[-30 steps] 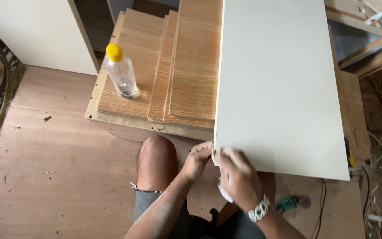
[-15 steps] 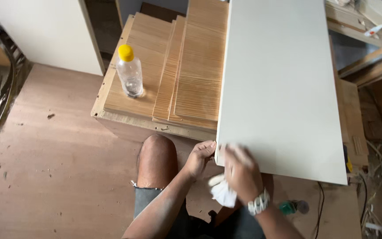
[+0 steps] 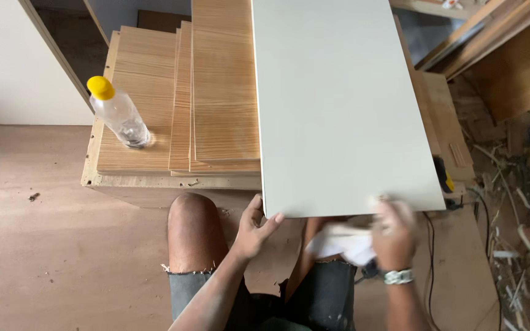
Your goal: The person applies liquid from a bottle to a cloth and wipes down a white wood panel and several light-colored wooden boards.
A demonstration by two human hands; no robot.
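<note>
White laminated panel [image 3: 345, 104] lies flat atop the stacked wood-grain boards [image 3: 222, 92], long axis running away from the person, near end overhanging the knees. Looks rigid, smooth, probably slick and fairly weighty; best held by the edges. Left hand [image 3: 254, 228] pinches the near corner, thumb on top. Right hand [image 3: 392, 233], blurred, clutches a white cloth [image 3: 341, 242] along the near edge.

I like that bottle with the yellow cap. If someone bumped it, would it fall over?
Probably, yes. The bottle is tall and narrow and looks nearly empty, so it is likely light and tippy. Being round, it would likely roll across the wooden boards. It looks like clear plastic, so it likely wouldn't break.
</note>
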